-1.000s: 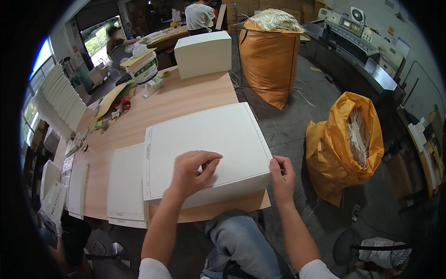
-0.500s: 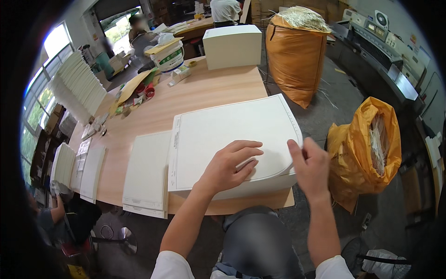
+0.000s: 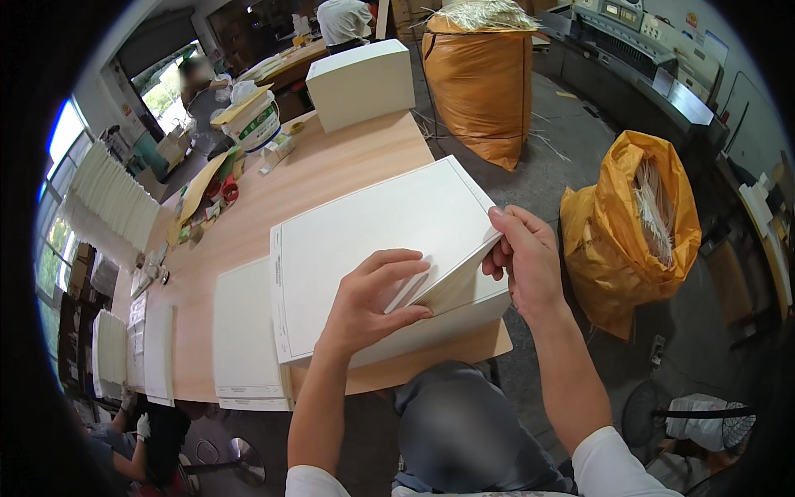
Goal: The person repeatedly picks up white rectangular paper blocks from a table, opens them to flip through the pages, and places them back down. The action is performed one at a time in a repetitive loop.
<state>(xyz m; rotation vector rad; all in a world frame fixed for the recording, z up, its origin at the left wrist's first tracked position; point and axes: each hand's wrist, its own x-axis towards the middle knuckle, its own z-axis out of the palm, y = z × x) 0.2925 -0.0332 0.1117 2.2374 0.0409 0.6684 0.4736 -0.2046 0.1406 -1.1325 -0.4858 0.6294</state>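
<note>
A tall stack of white printed sheets point(image 3: 364, 224) lies at the near edge of the wooden table. Its near right corner is bent upward, and the edges of several sheets fan out beneath it. My right hand point(image 3: 527, 258) pinches this raised corner, thumb on top and fingers curled below. On the near side of the same sheets is my left hand point(image 3: 368, 298), its fingers spread over the top and its thumb apart by the lifted edge. A lower pile of similar sheets point(image 3: 244, 323) lies to the left of the stack.
Another white paper stack point(image 3: 360, 87) stands at the table's far end, near a white bucket point(image 3: 252, 124). Orange sacks of paper strips point(image 3: 480, 91) and a yellow-orange sack point(image 3: 604, 240) stand right on the floor. More paper piles point(image 3: 112, 199) line the left. People work farther off.
My right hand has raised the near right corner of the top sheets, opening a gap above the rest. My left hand stays on the sheets. The whole view has shifted and turned slightly.
</note>
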